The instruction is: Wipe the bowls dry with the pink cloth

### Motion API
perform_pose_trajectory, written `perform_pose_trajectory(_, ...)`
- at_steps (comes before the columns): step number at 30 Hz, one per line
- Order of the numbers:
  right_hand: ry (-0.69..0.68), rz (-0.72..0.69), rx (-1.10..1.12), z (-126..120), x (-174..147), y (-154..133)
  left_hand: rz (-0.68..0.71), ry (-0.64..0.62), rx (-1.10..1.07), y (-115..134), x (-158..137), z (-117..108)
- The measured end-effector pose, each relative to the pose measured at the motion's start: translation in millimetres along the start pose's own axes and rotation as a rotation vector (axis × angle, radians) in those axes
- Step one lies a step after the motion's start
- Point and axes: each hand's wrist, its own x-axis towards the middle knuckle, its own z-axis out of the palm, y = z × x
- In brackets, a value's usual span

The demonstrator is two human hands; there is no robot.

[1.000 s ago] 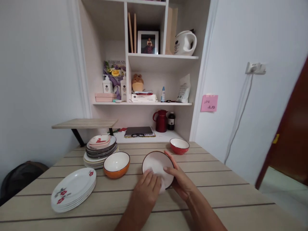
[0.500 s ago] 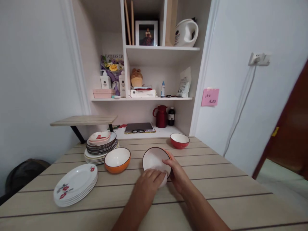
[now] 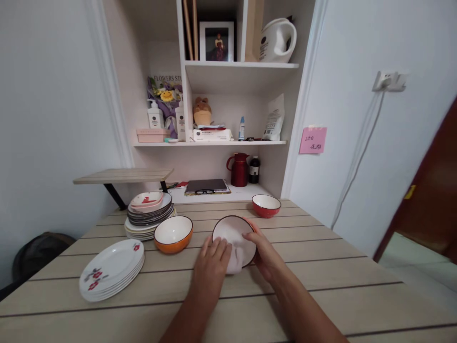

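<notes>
A bowl [image 3: 228,227] with a white inside and dark rim is tilted toward me above the table. My right hand [image 3: 266,252] grips its right side, thumb over the rim and fingers behind it. Inside the bowl, my left hand [image 3: 211,259] presses a pale cloth [image 3: 235,257] against the lower wall, and part of the cloth hangs over the near rim. The bowl's outer side is mostly hidden. Left of my hands stands an orange bowl [image 3: 173,245], upright with a white inside.
A stack of oval flowered plates [image 3: 110,264] lies at left. Behind it rises a mixed stack of plates and small dishes [image 3: 150,216]. A red bowl [image 3: 266,209] stands at the back right. A shelf unit [image 3: 235,145] holds a red jug [image 3: 239,170] and other items.
My left hand has moved left with the cloth, across the inside of the bowl. The right hand keeps its grip on the bowl. The view has tilted slightly.
</notes>
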Motion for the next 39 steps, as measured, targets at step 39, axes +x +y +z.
perform_pose_trajectory(39, 0.176, -0.059, 0.096, -0.6, 10.4, 7.5, -0.476, 0.102, -0.532, -13.6, 3.4, -27.7)
